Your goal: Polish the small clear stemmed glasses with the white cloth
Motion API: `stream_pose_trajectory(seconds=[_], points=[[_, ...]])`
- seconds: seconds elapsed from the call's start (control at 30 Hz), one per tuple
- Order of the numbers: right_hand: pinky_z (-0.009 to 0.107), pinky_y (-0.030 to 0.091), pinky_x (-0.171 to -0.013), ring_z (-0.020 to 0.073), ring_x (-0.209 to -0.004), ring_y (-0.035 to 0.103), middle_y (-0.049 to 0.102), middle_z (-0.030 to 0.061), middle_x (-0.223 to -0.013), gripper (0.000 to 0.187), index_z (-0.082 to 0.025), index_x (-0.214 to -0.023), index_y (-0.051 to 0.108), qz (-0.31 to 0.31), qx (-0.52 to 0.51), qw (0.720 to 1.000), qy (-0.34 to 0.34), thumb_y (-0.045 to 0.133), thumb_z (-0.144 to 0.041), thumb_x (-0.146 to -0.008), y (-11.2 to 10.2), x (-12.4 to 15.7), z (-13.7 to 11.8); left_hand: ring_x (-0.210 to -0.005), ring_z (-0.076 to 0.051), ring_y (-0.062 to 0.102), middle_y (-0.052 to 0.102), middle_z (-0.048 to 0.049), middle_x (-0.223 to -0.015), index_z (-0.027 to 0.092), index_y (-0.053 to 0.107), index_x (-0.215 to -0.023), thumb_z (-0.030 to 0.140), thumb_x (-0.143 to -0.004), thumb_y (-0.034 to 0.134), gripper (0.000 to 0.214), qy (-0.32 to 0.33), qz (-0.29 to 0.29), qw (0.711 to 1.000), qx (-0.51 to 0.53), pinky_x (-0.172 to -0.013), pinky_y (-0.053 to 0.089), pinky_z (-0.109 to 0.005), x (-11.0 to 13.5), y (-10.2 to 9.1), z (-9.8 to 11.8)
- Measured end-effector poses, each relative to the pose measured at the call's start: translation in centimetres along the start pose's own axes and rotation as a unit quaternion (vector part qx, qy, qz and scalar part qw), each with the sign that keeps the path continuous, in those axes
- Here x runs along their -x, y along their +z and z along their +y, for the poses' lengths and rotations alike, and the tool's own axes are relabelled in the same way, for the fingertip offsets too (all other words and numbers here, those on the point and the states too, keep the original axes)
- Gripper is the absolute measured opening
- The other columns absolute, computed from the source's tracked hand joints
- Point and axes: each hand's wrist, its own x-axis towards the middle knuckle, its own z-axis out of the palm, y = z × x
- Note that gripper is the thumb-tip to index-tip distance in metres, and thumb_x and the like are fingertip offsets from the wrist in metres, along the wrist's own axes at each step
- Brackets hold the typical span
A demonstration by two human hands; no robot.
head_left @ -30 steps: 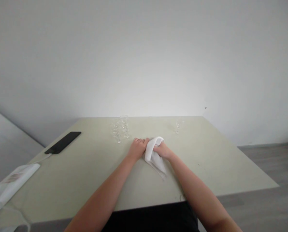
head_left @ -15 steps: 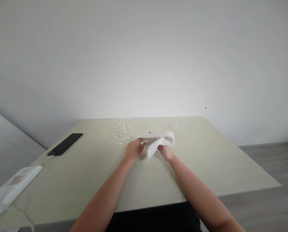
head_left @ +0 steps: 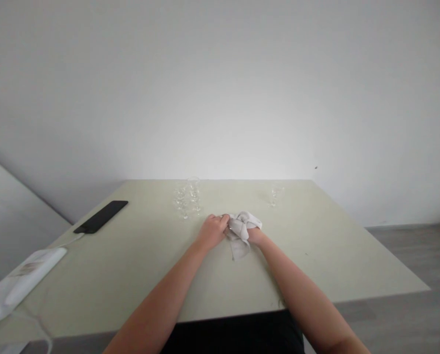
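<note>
My left hand (head_left: 213,230) is curled into a closed grip at the middle of the pale table (head_left: 131,265); what it holds is hidden, though a small clear glass showed in it half a second ago. My right hand (head_left: 255,235) is closed on a white cloth (head_left: 241,228) bunched against my left hand, with one corner hanging down. A cluster of small clear stemmed glasses (head_left: 186,199) stands just beyond my left hand. A single small glass (head_left: 275,195) stands apart at the far right.
A black phone (head_left: 102,216) lies at the table's far left with a white cable running from it. A white packet (head_left: 20,280) rests at the near left edge. A white wall rises behind the table; grey floor lies to the right.
The cloth was lifted and spread between both hands half a second ago, with a small glass showing in my left hand. Now it is bunched tight between the two hands, lower down.
</note>
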Motion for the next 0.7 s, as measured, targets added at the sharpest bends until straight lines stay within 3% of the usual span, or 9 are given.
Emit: stream_pose_trajectory(seconds=[0.17,0.4,0.7], points=[[0.033,0.05,-0.076,0.0218,-0.076,0.06,0.066,0.0067,-0.079,0.012,-0.018,-0.075,0.066,-0.026,0.038,0.999,0.008,0.062,-0.028,-0.08,0.39,-0.05,0.08,-0.083,-0.027,0.067,0.071,-0.0117,-0.087,0.016,0.056,-0.103,0.009,-0.081,0.051,0.024,0.008,-0.037,0.999,-0.007,-0.077,0.042,-0.036,0.0,0.41,0.1],[0.031,0.047,-0.081,0.0206,-0.08,0.06,0.066,0.0053,-0.082,0.016,-0.018,-0.08,0.066,-0.054,0.159,0.986,-0.021,0.055,-0.027,-0.086,-0.18,0.17,-0.38,-0.082,-0.028,0.067,0.071,-0.0128,-0.082,0.015,0.057,-0.106,0.013,-0.085,0.047,0.023,0.008,-0.034,0.999,-0.016,-0.077,0.042,-0.037,0.12,0.21,0.28],[0.031,0.049,-0.086,0.0227,-0.089,0.064,0.071,0.0065,-0.09,0.012,-0.016,-0.088,0.07,-0.076,0.144,0.987,0.011,0.064,-0.022,-0.079,-0.37,0.79,0.49,-0.08,-0.026,0.067,0.072,-0.0092,-0.084,0.021,0.058,-0.105,0.014,-0.08,0.056,0.027,-0.042,-0.087,0.995,0.018,-0.075,0.043,-0.033,0.39,0.6,0.91]])
